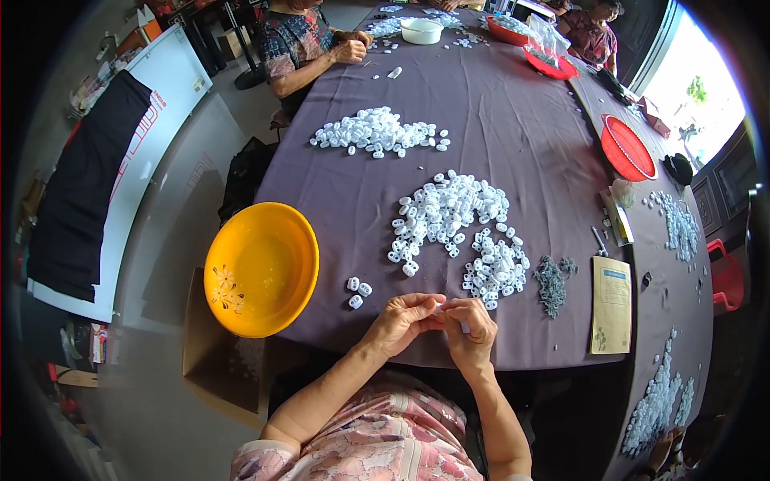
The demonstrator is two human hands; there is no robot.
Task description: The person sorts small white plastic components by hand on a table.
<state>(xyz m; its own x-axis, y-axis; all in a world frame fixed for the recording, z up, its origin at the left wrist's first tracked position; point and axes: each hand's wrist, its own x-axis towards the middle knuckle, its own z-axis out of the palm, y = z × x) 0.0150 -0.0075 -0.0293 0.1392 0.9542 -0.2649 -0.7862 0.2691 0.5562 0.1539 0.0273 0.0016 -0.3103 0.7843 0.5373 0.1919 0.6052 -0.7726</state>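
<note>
My left hand (401, 325) and my right hand (471, 327) meet at the table's near edge, fingertips pinched together. A pale bit shows between the fingers, mostly hidden and too small to name. Just beyond them lies a heap of small white oval plastic pieces with dark holes (495, 268), and a larger heap of the same pieces (449, 207) spreads behind it. To the right of my right hand sits a small pile of tiny grey-green parts (552, 287). Several loose white pieces (356, 300) rest left of my left hand.
A yellow basin (265, 268) stands at the left edge above a cardboard box (208, 361). Farther off lies another white heap (377, 132). At right are a brown paper booklet (611, 305) and a red basket (628, 148). Other people (301, 52) sit around the table.
</note>
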